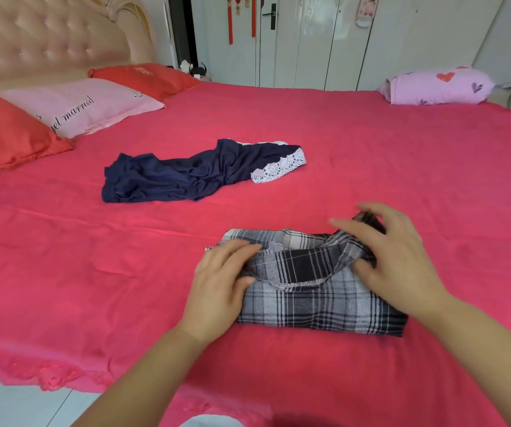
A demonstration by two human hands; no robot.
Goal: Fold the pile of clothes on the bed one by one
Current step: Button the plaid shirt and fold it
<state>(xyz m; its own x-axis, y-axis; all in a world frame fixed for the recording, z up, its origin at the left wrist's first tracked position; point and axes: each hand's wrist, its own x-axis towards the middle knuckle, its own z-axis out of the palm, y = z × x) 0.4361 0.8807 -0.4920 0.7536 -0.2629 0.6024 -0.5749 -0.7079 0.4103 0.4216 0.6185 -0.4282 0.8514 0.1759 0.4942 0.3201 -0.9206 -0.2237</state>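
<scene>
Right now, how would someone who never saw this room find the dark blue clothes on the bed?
Start at the big bed covered in bright pink. Near its middle, beyond the folded checked garment, lies a crumpled dark blue garment. Only it has white lace along one end.

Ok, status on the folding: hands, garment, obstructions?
Left hand and right hand both grip the plaid garment, partly folded. Navy lace-trimmed garment lies crumpled farther back, unfolded. Nothing in the way of the fold.
</scene>
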